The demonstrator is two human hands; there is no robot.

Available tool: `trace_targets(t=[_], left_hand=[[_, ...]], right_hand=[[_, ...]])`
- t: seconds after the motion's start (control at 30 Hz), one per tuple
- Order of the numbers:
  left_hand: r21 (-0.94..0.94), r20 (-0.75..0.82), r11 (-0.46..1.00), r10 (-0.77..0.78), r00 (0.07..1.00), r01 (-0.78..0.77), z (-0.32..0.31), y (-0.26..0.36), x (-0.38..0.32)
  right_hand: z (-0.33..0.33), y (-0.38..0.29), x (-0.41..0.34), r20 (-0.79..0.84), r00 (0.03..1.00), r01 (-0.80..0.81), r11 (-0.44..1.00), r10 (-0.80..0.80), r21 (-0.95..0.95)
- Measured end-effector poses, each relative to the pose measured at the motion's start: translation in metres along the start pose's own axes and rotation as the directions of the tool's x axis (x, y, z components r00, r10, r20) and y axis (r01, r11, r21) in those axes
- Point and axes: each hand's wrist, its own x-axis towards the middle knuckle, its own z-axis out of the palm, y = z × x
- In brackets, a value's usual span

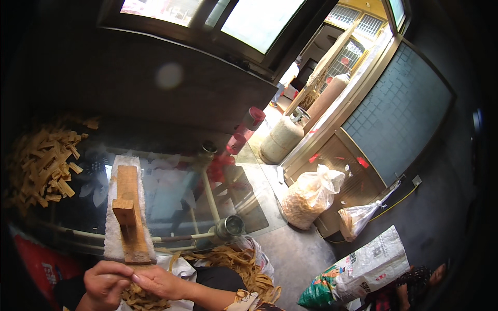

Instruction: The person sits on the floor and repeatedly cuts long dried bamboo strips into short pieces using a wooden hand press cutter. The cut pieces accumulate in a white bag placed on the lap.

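Observation:
My left hand (pixel 107 285) and my right hand (pixel 157 282) meet at the fingertips, low in the picture. Their fingers are closed around a thin tan strip (pixel 142 267), which they largely cover. Just beyond them lies a wooden board (pixel 126 180) with a raised wooden block (pixel 124 212) on it. A fluffy white cloth pad (pixel 110 233) runs beneath the board on the glass tabletop (pixel 167 217). Loose tan strips (pixel 142 300) lie under my hands, over my lap. Short, flat tan pieces (pixel 50 167) are heaped on the left of the table.
More long strips (pixel 241 264) spill from a bag right of my lap. A pink bottle (pixel 243 132) stands at the table's far edge. Filled plastic bags (pixel 311 198), a gas cylinder (pixel 282 138) and a printed woven sack (pixel 358 268) are to the right. Another person (pixel 418 282) is lower right.

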Motion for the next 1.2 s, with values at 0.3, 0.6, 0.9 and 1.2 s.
trace_targets(t=[0.3, 0.6, 0.9, 1.2], left_hand=[[-0.457, -0.022, 0.806, -0.432, 0.902, 0.375, -0.021, -0.019, 0.003], [-0.61, 0.224, 0.549, -0.573, 0.788, 0.572, -0.01, -0.025, -0.016], [-0.163, -0.049, 0.818, -0.565, 0.824, 0.551, 0.009, -0.047, 0.014], [0.261, -0.209, 0.951, -0.115, 0.971, 0.169, 0.006, -0.052, 0.002]], right_hand=[[-0.011, 0.001, 0.002, 0.07, 0.955, -0.295, 0.92, 0.287, 0.259], [-0.022, -0.035, -0.006, -0.083, 0.841, -0.505, 0.831, 0.535, 0.232], [-0.032, -0.02, 0.017, -0.528, 0.811, -0.162, 0.771, -0.251, -0.616], [-0.033, -0.007, 0.01, -0.385, 0.777, 0.068, 0.674, -0.498, -0.736]])
